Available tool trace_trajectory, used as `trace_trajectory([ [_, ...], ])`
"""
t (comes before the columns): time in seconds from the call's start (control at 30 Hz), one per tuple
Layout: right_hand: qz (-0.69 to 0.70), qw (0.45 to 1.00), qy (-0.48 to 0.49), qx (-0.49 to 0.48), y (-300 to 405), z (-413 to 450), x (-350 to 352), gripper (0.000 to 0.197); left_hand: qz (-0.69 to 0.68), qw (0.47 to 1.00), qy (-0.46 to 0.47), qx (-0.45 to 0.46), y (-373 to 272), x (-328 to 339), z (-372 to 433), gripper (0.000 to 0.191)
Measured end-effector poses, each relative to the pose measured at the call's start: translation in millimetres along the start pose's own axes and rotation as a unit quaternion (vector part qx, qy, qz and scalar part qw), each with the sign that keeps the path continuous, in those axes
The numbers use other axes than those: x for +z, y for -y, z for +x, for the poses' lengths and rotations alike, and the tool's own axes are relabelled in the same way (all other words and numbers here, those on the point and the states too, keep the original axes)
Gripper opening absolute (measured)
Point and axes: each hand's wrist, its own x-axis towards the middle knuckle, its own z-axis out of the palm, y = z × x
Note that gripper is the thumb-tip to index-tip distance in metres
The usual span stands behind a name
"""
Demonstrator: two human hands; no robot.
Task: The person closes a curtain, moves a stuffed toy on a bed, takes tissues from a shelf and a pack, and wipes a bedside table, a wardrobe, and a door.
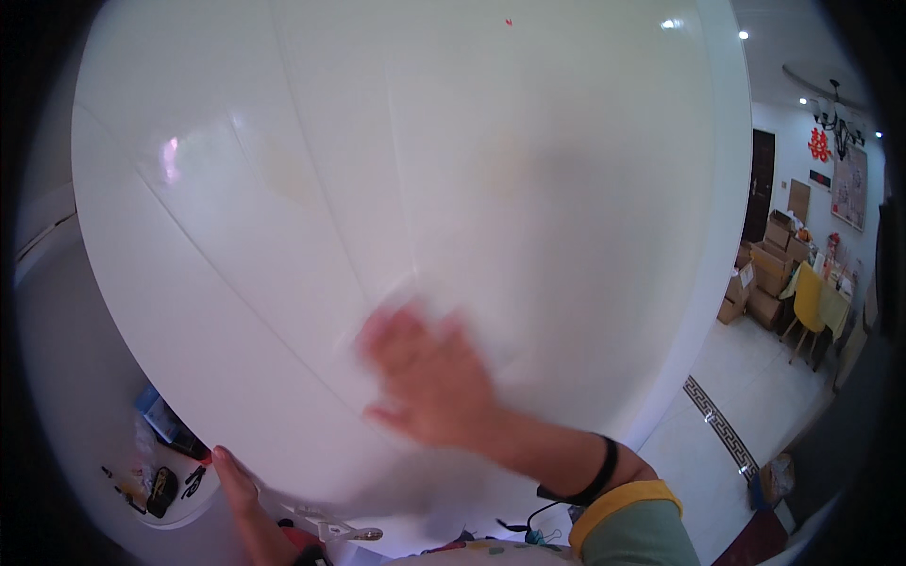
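A large glossy white panel [580,283] fills most of the view, with several faint creases or lines running down it. My right hand [432,375], blurred, is over its lower middle, palm towards the surface and fingers apart, with nothing in it. A black band circles that forearm below a green sleeve with a yellow cuff. At the lower left rim of the panel, my left hand [237,481] grips the edge; most of its fingers are hidden. A small red mark [508,22] shows near the panel's top.
Left of the panel, a white shelf or tabletop [177,520] carries a black case [163,490] and a blue box [157,412]. A clip-like white fitting [333,527] is below. Far right stand cardboard boxes [770,265], a yellow chair [807,301] and a cloth-covered table [835,311].
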Motion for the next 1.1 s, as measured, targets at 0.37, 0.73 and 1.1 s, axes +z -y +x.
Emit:
trace_trajectory([
  [0.37, -0.07, 0.937, -0.327, 0.102, -139, -61, -21, 0.062, 0.037, 0.996, -0.053, -0.066, -19, -8, -27, 0.06],
  [0.73, -0.064, 0.991, -0.11, -0.035, 70, 90, -40, 0.083, 0.011, 0.989, -0.095, -0.117, -54, 30, -16, 0.074],
  [1.1, -0.043, 0.96, 0.027, -0.274, 135, 116, -8, 0.081, -0.008, 0.984, 0.049, -0.169, -47, 22, -9, 0.052],
])
